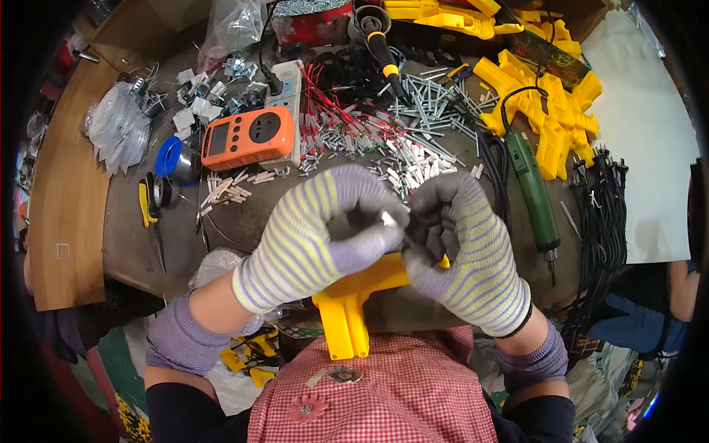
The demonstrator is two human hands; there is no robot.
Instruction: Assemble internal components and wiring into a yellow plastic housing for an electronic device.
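Both my hands wear knitted gloves with grey, yellow and white stripes and meet over the table's front edge. Between thumb and forefinger, my left hand (pixel 317 229) pinches a small white piece (pixel 388 219). My right hand (pixel 469 251) is curled in close beside it, its fingers bent together. Whatever those fingers hold is hidden. Beneath both hands lies a yellow plastic housing (pixel 345 325), partly covered by them, its handle-like end pointing toward my checked apron. Just beyond the hands are loose white sleeves (pixel 421 166) in a scattered pile.
An orange meter (pixel 247 138) rests against a power strip (pixel 294 96). Yellow-handled pliers (pixel 150 210) lie left. At the right are a green electric screwdriver (pixel 533 192), black cords (pixel 600 221) and yellow housings (pixel 550 125). A soldering iron (pixel 384 59) and metal pins (pixel 432 103) lie at the back.
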